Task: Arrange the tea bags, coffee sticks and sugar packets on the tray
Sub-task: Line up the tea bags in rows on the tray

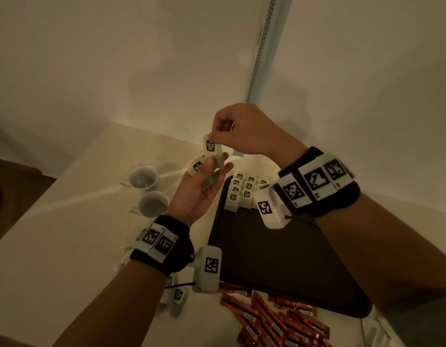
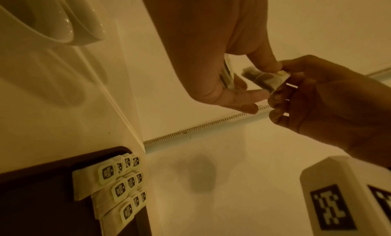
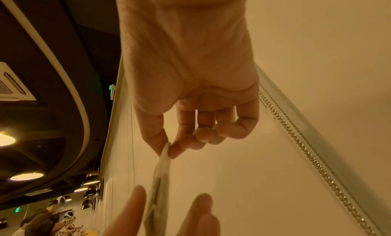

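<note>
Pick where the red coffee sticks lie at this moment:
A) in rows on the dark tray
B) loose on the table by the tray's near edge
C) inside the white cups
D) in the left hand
B: the coffee sticks lie scattered on the table just outside the near edge of the tray, which holds only rows of tea bags at its far end.

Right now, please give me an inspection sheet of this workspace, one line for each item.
Surface: pale table.
Job's things: dark tray with tea bags in rows at its far corner; red coffee sticks loose in front of the tray; loose tea bags under the left wrist; sugar packets not seen.
Clutter: two white cups.
Grippers: right hand pinches a tea bag; left hand holds more tea bags.
Cables: bead chain on the wall.
Surroundings: plain wall.
</note>
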A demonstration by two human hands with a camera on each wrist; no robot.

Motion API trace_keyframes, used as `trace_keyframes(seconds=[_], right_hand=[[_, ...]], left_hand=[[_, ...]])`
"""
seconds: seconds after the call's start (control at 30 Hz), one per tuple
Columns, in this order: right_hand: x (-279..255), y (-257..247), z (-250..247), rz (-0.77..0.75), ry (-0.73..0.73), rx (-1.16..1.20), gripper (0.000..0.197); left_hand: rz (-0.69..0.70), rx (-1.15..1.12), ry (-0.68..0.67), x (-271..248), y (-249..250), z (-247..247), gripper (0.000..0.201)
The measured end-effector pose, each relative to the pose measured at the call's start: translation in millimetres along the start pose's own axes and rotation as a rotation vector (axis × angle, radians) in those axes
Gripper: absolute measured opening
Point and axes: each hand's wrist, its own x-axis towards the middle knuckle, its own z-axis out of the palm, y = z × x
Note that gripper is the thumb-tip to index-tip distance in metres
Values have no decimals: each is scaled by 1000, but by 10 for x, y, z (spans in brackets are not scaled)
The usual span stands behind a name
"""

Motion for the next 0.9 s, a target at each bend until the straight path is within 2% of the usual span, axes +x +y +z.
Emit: trace_keyframes(seconds=[0.47, 0.9], right_hand=[[-48, 21, 42, 13, 16, 71, 8], [-42, 64, 46, 74, 64, 70, 10]], left_hand=[[37, -60, 21, -12, 43, 9, 17], [-2, 55, -6, -12, -19, 1, 26]])
